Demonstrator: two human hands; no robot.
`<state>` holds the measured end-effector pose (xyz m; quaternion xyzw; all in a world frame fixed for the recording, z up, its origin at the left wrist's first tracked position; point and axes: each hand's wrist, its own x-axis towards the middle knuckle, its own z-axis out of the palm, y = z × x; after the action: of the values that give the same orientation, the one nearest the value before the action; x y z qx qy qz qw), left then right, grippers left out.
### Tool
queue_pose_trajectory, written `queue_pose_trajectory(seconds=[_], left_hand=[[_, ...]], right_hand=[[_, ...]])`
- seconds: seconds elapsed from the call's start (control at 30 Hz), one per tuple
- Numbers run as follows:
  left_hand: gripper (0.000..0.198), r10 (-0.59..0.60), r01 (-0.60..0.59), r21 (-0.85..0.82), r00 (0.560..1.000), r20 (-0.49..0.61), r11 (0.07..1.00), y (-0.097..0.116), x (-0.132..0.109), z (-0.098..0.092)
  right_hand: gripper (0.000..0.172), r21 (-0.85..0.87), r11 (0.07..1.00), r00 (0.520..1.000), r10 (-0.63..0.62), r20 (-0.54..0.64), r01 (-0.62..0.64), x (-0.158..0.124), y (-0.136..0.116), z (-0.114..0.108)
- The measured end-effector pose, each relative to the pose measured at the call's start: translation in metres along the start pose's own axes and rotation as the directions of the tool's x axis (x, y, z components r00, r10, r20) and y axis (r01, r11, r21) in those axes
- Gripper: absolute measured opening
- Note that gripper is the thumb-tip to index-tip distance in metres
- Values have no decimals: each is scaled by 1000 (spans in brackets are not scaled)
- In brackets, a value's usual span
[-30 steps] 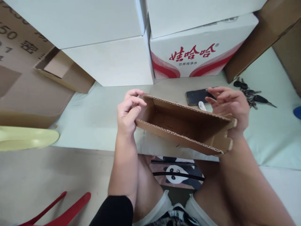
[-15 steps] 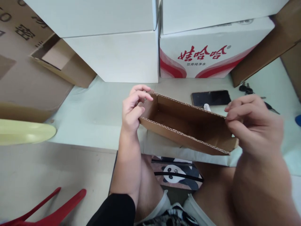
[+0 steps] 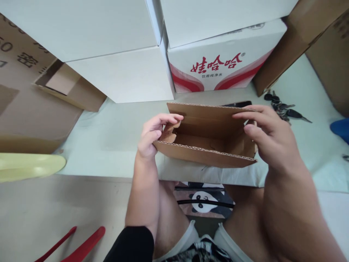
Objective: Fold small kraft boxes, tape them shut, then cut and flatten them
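Note:
A long, open-topped cardboard box (image 3: 201, 154) is tilted in front of me at the table's near edge, its inside showing. At its left end, my left hand (image 3: 151, 135) grips the wall, with fingertips over a torn or notched end flap (image 3: 169, 133) and the thumb by the front corner. My right hand (image 3: 275, 136) holds the other end. Its fingers reach over the back wall's rim and its thumb bends at the right end wall, with a gap between. The box's underside is hidden.
Behind stand white cartons (image 3: 122, 76) and a red-lettered white carton (image 3: 215, 69). A mostly covered phone (image 3: 240, 104) and keys (image 3: 286, 109) lie on the table (image 3: 114, 145). Brown cartons (image 3: 35, 98) stand left, near a pale yellow object (image 3: 29, 165). A blue object (image 3: 340, 129) sits at right.
The box's walls have spread wider apart and its back wall now covers most of the phone. My right hand has moved left and its fingers now reach inside the back wall. The view has shifted right.

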<state>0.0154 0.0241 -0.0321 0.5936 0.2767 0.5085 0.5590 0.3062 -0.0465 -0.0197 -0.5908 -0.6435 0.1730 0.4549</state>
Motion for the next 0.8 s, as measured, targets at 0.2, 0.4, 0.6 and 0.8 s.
queue_pose_trajectory(seconds=[0.2, 0.4, 0.6, 0.8], left_hand=[[55, -107, 107, 20, 994, 27, 994, 5, 1, 6], [47, -103, 104, 84, 994, -20, 991, 2, -1, 8], [63, 32, -46, 85, 986, 161, 995, -8, -1, -9], [42, -3, -22, 139, 984, 180, 990, -13, -2, -20]], right_hand=[[55, 108, 992, 991, 47, 129, -62, -3, 8, 0], [57, -14, 995, 965, 96, 245, -96, -9, 12, 13], [36, 33, 983, 962, 171, 213, -182, -6, 11, 19], [22, 295, 943, 988, 145, 45, -151, -8, 10, 30]])
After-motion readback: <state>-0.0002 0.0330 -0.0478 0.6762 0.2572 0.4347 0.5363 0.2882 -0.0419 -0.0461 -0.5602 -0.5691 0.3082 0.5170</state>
